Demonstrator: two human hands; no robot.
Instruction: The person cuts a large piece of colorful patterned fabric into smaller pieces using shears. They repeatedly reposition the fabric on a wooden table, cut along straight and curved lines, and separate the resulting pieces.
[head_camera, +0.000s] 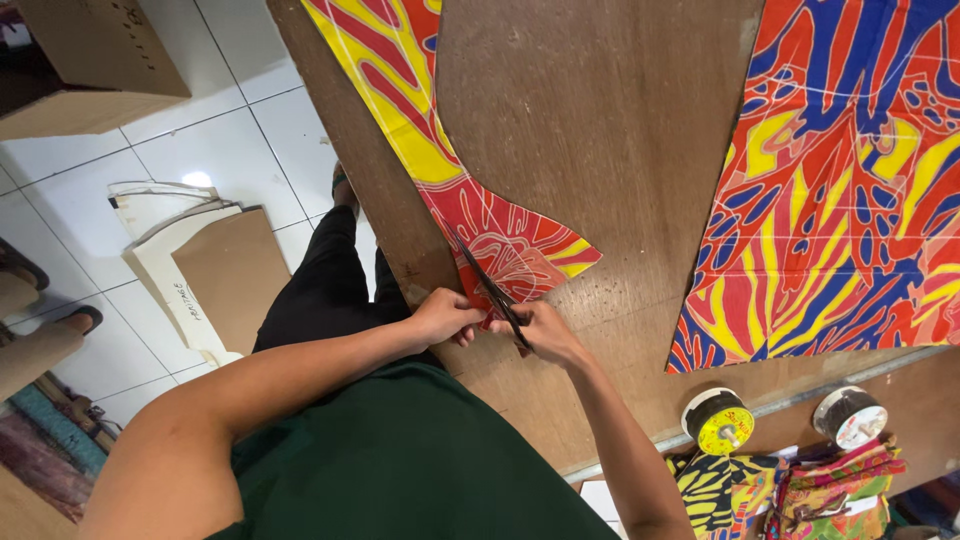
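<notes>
Two hands meet at the near edge of the wooden table (600, 130): the right hand (548, 333) is closed around the handles of black scissors (492, 292), and the left hand (443, 315) pinches the near end of a red-and-yellow printed fabric strip (470, 200). The blades lie on that strip, pointing far-left; a larger red, blue and yellow fabric panel (850, 180) lies well apart to the right

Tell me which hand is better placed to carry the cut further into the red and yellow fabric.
The right hand: it already holds the black scissors, blades pointing into the fabric strip. The left hand only pinches the fabric edge beside them.
</notes>
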